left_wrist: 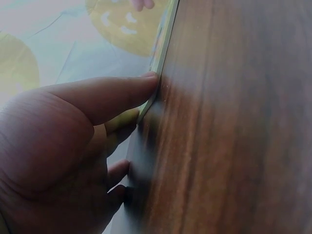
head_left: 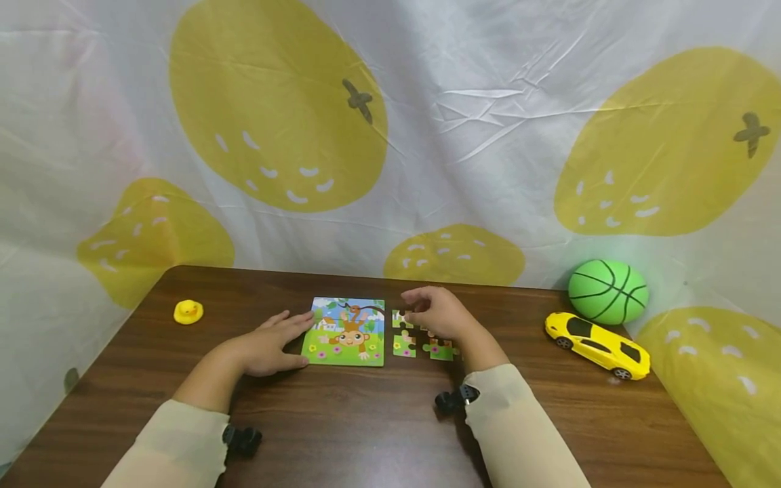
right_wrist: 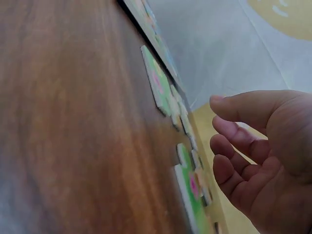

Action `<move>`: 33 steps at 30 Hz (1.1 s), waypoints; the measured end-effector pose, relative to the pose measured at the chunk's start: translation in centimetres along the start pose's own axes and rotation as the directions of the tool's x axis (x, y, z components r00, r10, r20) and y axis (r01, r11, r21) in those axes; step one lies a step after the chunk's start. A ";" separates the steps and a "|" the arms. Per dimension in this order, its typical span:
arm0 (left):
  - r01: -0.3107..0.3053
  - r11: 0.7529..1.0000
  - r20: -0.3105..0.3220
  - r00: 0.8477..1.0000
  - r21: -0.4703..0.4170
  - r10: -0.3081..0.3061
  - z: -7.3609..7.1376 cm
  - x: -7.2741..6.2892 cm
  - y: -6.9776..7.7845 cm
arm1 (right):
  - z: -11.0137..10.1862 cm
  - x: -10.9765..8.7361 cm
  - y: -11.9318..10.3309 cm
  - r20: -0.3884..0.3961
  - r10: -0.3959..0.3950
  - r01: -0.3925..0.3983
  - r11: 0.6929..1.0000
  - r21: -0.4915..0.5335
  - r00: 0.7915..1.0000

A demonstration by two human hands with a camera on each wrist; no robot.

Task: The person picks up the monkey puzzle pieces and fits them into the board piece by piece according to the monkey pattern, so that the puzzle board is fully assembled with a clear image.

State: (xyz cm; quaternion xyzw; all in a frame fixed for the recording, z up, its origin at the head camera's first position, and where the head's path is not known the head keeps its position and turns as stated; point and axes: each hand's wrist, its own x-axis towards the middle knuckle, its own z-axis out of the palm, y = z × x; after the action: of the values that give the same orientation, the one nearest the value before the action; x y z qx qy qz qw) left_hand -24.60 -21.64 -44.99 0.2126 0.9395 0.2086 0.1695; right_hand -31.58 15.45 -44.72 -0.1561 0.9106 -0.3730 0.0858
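Note:
A square picture board [head_left: 348, 342] with a monkey under a blue sky lies flat on the table. At its left side, my left hand [head_left: 268, 346] rests with straight fingers on the edge, the thumb [left_wrist: 131, 92] touching the near corner. To the board's right are several loose jigsaw pieces, among them a green one with flowers [head_left: 404, 346] and another green piece [head_left: 442, 350]. My right hand [head_left: 438, 313] hovers over these pieces, fingers loosely bent and nothing between them, hiding some pieces in the head view. In the right wrist view the fingertips [right_wrist: 222, 163] are apart from the pieces.
On the brown wooden table [head_left: 329, 434] a small yellow rubber duck [head_left: 188, 312] sits far left. A yellow toy car [head_left: 598, 346] stands at the right, with a green ball [head_left: 608, 292] behind it. A lemon-print curtain [head_left: 470, 169] hangs along the back edge.

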 end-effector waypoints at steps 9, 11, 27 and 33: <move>0.011 1.000 0.000 1.000 0.000 -0.011 0.0 0.0 -0.3 | 0.4 -0.1 0.8 0.023 0.049 -0.051 0.995 0.088 0.999; 0.014 1.000 0.001 1.000 -0.003 -0.014 0.0 0.0 -0.3 | 0.5 -0.1 1.0 0.018 0.047 -0.048 0.997 0.068 0.999; -0.001 0.999 -0.024 1.000 -0.032 0.000 0.0 -0.1 -0.2 | 1.0 0.0 1.2 -0.027 -0.005 0.005 1.000 0.007 1.000; 0.007 1.000 -0.030 1.000 -0.030 -0.008 0.1 0.1 -0.3 | 0.9 0.0 0.8 -0.043 -0.018 0.019 1.000 0.007 0.999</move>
State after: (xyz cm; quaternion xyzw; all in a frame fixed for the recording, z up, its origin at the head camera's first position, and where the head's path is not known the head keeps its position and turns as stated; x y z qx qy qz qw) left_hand -24.78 -21.77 -45.21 0.2033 0.9395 0.2250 0.1593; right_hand -31.50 15.46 -45.90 -0.1562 0.9093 -0.3804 0.0634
